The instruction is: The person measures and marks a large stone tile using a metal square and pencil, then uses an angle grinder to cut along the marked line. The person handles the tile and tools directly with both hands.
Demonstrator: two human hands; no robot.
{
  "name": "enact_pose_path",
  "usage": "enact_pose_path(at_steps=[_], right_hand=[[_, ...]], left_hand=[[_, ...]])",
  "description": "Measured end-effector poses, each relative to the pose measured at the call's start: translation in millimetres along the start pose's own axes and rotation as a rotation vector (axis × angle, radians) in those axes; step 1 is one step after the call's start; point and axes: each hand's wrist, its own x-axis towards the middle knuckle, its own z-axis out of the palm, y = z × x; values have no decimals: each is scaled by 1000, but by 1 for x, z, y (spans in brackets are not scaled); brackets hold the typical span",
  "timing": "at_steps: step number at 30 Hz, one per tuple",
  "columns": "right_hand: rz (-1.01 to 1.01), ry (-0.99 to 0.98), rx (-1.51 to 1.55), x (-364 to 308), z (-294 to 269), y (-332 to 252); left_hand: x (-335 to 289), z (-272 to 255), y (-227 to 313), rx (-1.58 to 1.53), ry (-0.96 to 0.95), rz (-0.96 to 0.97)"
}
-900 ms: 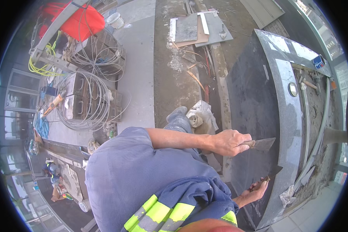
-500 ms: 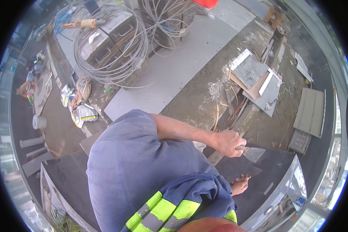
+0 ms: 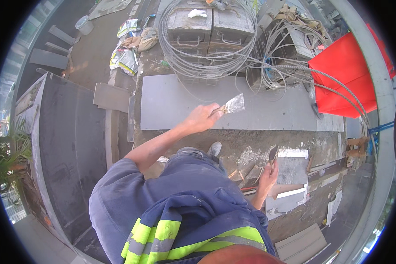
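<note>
My left hand (image 3: pixel 201 118) is closed around the handle of a putty knife (image 3: pixel 236 104). Its wide, pale-smeared blade points right, above a long grey slab (image 3: pixel 171 103). Lower and to the right, my right hand (image 3: pixel 268 175) grips a second blade tool (image 3: pixel 273 152), narrow and dark, which looks like a trowel or scraper. That blade points away from me, just left of a stack of grey offcut panels (image 3: pixel 292 170) with white strips. The two tools are well apart.
Beyond the slab, coiled steel cable (image 3: pixel 167 48) lies over metal boxes (image 3: pixel 189 26). A red sheet (image 3: pixel 343 75) hangs at the right by a metal post. Crumpled bags (image 3: pixel 124 59) and a white bucket (image 3: pixel 84 25) sit far left; a dark panel (image 3: pixel 72 145) stands nearer.
My body and view have turned left, from the dark panel toward the slab. Both hands have moved apart, each still holding its blade tool; the left one is now raised and forward.
</note>
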Motion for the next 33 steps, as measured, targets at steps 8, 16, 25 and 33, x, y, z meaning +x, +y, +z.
enact_pose_path(at_steps=[8, 16, 25, 33], right_hand=[[-201, -424, -40, 162, 96, -145], [-554, -586, -10, 217, 209, -256], [-852, -510, -88, 218, 367, -410], [-937, -630, -740, 203, 418, -522]], left_hand=[[-12, -16, -25, -174, 528, -236], [28, -40, -56, -558, 705, -311], [199, -221, -99, -501, 621, -199], [252, -264, -104, -625, 362, -392]])
